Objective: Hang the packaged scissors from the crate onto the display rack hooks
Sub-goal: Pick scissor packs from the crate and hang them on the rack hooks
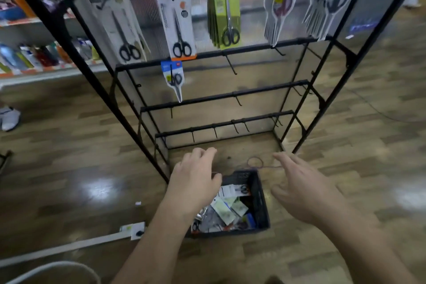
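A black crate (260, 203) stands on the floor at the foot of the black display rack (219, 97). Inside it lie several packaged scissors (227, 210) in a loose heap. My left hand (196, 177) hovers over the crate's left edge, fingers relaxed, holding nothing. Just right of the crate is my right hand (299, 189), spread open and empty. On the rack's top bar hang several scissor packs (177, 21). One small blue-carded pack (175, 78) hangs from the second bar. Bare hooks (231, 64) line the lower bars.
Wooden floor surrounds the rack. A store shelf with bottles (41, 55) runs along the left. A white strip with a packaged item (134, 229) lies on the floor left of the crate. A rubber band (255, 162) lies behind the crate.
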{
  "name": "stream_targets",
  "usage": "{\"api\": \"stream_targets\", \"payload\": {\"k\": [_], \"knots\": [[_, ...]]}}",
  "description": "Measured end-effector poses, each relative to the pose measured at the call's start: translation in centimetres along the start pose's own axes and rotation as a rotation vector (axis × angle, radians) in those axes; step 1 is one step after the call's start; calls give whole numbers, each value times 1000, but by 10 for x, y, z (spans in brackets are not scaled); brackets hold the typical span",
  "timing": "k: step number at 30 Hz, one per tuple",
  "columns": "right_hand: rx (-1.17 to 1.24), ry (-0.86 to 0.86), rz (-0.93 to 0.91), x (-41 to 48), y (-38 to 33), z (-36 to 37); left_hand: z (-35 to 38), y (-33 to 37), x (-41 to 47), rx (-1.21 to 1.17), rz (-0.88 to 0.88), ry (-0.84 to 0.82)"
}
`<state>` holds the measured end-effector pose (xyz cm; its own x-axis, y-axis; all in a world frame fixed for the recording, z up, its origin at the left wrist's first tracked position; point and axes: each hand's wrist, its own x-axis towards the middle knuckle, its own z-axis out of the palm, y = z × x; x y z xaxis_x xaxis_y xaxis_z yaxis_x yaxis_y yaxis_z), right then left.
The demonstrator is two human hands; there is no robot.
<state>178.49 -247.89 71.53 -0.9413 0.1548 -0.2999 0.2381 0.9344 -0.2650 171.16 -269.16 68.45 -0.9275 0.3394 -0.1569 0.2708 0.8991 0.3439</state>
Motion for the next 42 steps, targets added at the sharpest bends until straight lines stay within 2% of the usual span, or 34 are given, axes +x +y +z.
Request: {"api": "stream_targets", "payload": {"k": [10, 16, 22, 27, 32, 37, 39, 42], "knots": [[-44, -122, -100, 75, 50, 13, 48, 30, 57, 61, -118, -116], [-1, -150, -70, 115, 90, 27, 94, 48, 96, 68, -147, -231], [-9, -278, -42, 163, 128, 87, 165, 24, 134, 47, -189, -292], [55, -413, 25, 240, 160, 227, 307, -44, 181, 137, -225, -427], [75, -633, 79, 339, 197, 461, 514, -149, 239, 233, -230, -612], [61, -804, 135, 417, 225, 679, 699, -239, 268, 143, -277, -732], [35, -796, 151, 438, 237, 738, 758, -267, 275, 76, -404, -736], [2, -795, 198, 465, 253, 787, 813, -285, 289, -175, -655, -694]]}}
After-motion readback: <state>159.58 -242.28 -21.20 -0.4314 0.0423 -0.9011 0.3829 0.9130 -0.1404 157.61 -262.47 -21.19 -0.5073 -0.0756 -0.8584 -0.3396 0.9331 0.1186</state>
